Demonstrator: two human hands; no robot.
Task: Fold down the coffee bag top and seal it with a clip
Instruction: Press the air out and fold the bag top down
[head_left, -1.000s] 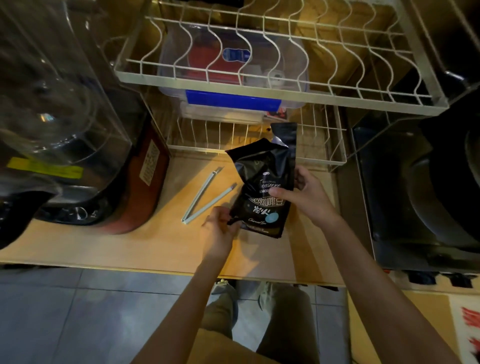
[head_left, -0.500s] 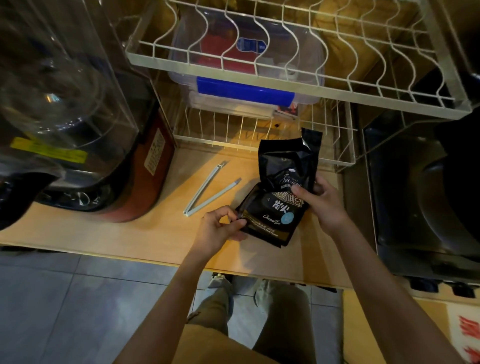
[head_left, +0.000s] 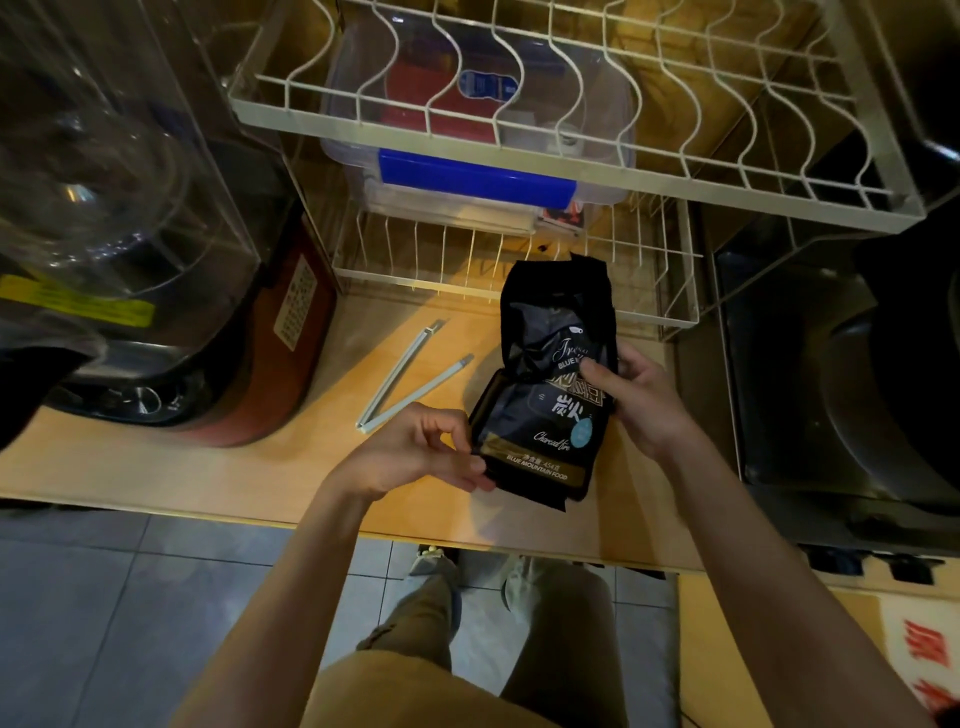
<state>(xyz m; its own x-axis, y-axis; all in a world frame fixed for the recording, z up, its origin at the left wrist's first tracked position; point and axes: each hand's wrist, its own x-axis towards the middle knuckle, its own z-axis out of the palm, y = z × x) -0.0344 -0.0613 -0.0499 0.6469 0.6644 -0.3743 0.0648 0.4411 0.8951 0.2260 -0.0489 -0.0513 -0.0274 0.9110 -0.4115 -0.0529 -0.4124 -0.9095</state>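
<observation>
A black coffee bag with white and gold print lies tilted on the wooden counter, its crumpled open top pointing away from me towards the wire rack. My left hand pinches the bag's lower left corner. My right hand grips the bag's right side, thumb pressed on the front near the middle. A long pale sealing clip, opened into a narrow V, lies on the counter just left of the bag, touched by neither hand.
A white wire dish rack hangs over the back of the counter, with a clear box with a blue latch behind it. A red-and-clear appliance stands at left. A dark sink lies at right.
The bag has been turned more upright and drawn slightly nearer, with its top straightened towards the rack. Both hands kept their hold. The clip has not moved.
</observation>
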